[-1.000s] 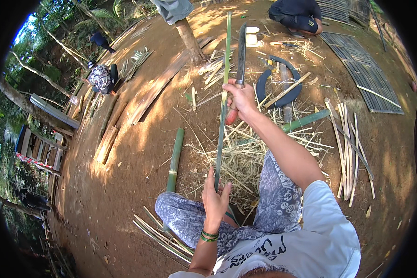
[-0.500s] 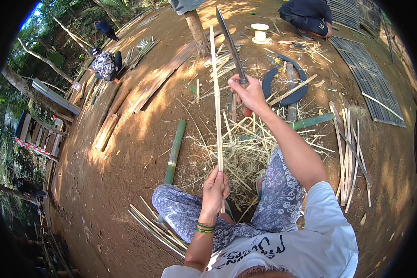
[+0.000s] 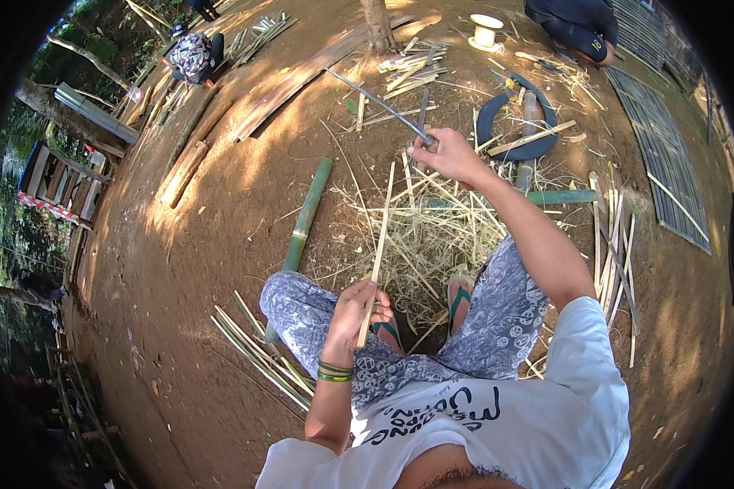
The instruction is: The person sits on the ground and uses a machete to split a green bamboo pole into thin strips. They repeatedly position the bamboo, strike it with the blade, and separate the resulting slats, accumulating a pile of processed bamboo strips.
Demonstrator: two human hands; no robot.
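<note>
"Starting at the left, what comes first?"

"Thin bamboo slats point(image 3: 257, 359) lie on the ground point(image 3: 179, 285), then a green bamboo tube point(image 3: 306, 216) slants forward from beside the left knee point(image 3: 289, 297)."

"And the left hand point(image 3: 359, 308)?"

"Its fingers curl loosely round a pale bamboo strip point(image 3: 381, 236) close to the lower end, with a short tail poking out below."

"Which way does the strip run?"

"Its long axis points forward and slightly right, away from the body. The left hand is the nearer, being on it; the far tip stops short of the right hand point(image 3: 451, 156), near it in this view, though I cannot tell the depth."

"What does that one have?"

"It is closed firmly on the grip of a long knife point(image 3: 375, 99). The blade reaches forward and left, beyond the strip's tip, at an angle to it and apart."

"Farther right?"

"Shavings point(image 3: 444, 244) heaped before the feet, a black curved band point(image 3: 486, 124), then more loose strips point(image 3: 613, 253)."
</note>
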